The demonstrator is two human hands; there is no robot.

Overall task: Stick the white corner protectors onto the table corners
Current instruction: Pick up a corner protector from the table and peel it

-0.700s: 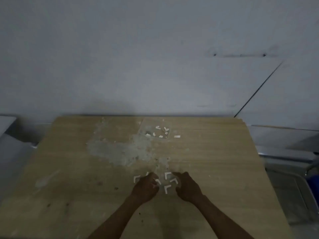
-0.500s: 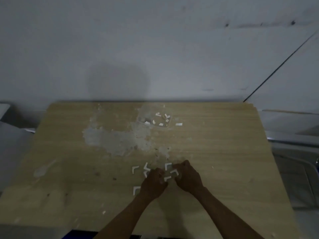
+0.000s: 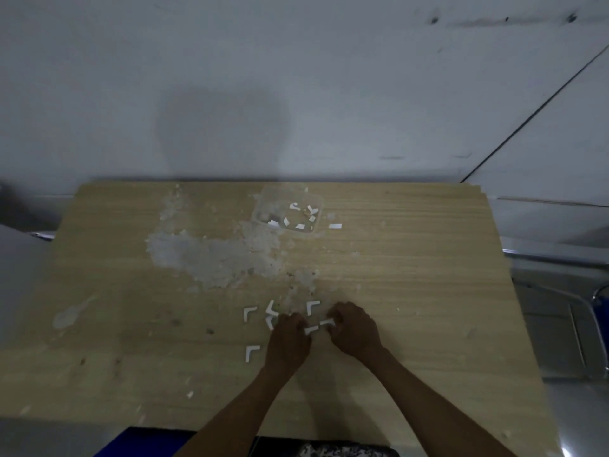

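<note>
Several white L-shaped corner protectors lie on the wooden table (image 3: 412, 265) near its front middle: one (image 3: 249, 315) at the left, one (image 3: 251, 352) nearer me, one (image 3: 312, 307) just beyond my hands. My left hand (image 3: 288, 341) and my right hand (image 3: 354, 329) sit close together with fingers curled. Between them they pinch one white protector (image 3: 318, 326), the left hand at its nearer end, the right hand at its far end. Another pair of protectors (image 3: 271, 316) lies touching the left hand's knuckles.
A clear plastic tub (image 3: 287, 212) with small white scraps stands near the table's far edge, one white strip (image 3: 335, 226) beside it. A rough grey patch (image 3: 211, 255) scars the tabletop. A grey wall is behind, metal furniture (image 3: 560, 324) to the right.
The view has tilted down and shifted, showing more of the table's near edge. Both hands have closed in on one protector and now hold it between them.
</note>
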